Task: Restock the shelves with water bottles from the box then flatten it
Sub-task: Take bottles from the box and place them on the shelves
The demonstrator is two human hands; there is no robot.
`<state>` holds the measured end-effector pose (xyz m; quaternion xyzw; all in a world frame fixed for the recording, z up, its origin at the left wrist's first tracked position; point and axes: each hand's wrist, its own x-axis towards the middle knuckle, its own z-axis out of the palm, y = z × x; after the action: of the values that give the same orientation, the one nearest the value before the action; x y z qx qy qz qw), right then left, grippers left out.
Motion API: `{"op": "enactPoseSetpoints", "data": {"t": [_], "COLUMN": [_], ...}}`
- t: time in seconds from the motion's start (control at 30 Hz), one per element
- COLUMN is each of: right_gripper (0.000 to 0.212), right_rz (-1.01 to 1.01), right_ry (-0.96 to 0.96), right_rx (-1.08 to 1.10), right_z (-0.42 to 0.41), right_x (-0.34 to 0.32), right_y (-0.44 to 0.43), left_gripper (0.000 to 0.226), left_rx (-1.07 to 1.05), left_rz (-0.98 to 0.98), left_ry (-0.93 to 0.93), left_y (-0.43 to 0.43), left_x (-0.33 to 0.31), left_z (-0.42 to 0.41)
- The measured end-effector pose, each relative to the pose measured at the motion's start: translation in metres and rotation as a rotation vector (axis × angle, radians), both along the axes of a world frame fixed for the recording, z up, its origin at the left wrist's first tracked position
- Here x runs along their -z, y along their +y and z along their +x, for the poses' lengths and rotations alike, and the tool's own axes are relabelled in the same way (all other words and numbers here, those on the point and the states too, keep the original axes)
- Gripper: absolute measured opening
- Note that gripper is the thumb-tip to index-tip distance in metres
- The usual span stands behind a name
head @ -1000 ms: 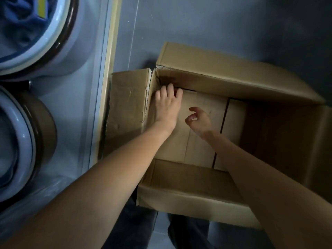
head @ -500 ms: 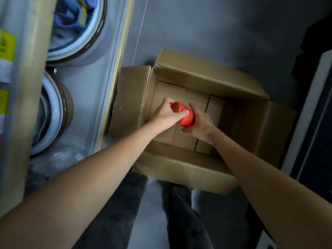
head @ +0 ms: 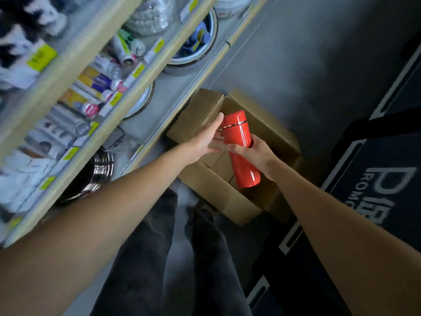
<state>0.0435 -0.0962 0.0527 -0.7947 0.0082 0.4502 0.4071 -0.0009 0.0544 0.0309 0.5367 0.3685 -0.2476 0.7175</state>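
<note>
Head view: the right hand is gripping a red water bottle round its middle, fingers curled on the body; the left hand is lying against the cap end, fingers straight and close together, apparently steadying rather than clasping, its thumb not showing; the bottle is hanging tilted, cap uppermost, above the open cardboard box, which is sitting on the grey floor just beside the shelves. Judged from this, the restocking is nearing its end: the part of the box bottom that is showing is bare, though the bottle and hands are hiding the rest; this bottle is waiting to be shelved, and the box, flaps standing open, is not yet flattened. The bottle is showing as a smooth, glossy cylinder with a thin metallic ring below the cap; the box is showing matt, creased corrugated board; the shelves are carrying pale wooden edges with yellow labels.
</note>
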Motion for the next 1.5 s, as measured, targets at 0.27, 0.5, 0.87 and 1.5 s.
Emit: {"op": "enactPoseSetpoints", "data": {"t": [0.27,0.5,0.87,1.5], "right_gripper": [0.047,0.037,0.027,0.027], "right_rz": [0.151,0.177,0.316,0.463], "right_ry": [0.114,0.126,0.046,-0.242], "right_rx": [-0.102,-0.355,-0.969,-1.627], "right_z": [-0.073,-0.221,-0.483,-0.783], "right_x": [-0.122,-0.176,-0.26,-0.381], "right_y": [0.067,0.117,0.168,0.286], "left_gripper": [0.045,0.036,0.029,0.045], "left_rx": [-0.205,-0.372,-0.773,-1.484], "left_rz": [0.039,0.16,0.462,0.643], "left_ry": [-0.112,-0.141,-0.173,-0.289], "left_y": [0.045,0.072,0.053,0.09], "left_x": [-0.123,-0.193,-0.302,-0.404], "left_z": [-0.107,-0.284,-0.578,-0.884]}}
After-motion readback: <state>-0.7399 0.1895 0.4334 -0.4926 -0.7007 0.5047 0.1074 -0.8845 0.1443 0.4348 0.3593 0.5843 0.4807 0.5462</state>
